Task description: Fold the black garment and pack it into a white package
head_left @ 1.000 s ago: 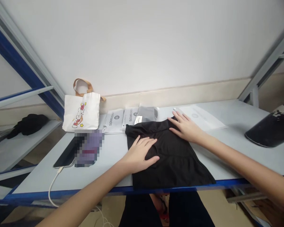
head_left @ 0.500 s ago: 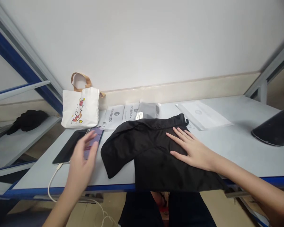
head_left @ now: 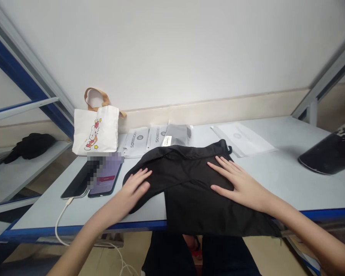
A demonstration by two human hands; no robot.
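Observation:
A black garment [head_left: 189, 184] lies partly unfolded on the grey table [head_left: 276, 172], its lower part hanging over the blue front edge. My left hand [head_left: 135, 188] lies flat and open on the garment's left flap. My right hand [head_left: 235, 180] rests flat, fingers spread, on the garment's right half. Neither hand holds anything.
Two phones [head_left: 94, 180] lie left of the garment, one on a white cable [head_left: 60, 222]. A white cartoon tote bag [head_left: 95, 130] stands at the back left. Several packaged items [head_left: 158, 136] and a flat white bag [head_left: 243, 138] lie behind. A black object [head_left: 327, 153] sits at the right.
The garment's left flap was opened out to the left. My left hand swung away toward the phones, then came back down flat on that flap. My right hand stayed pressed on the garment.

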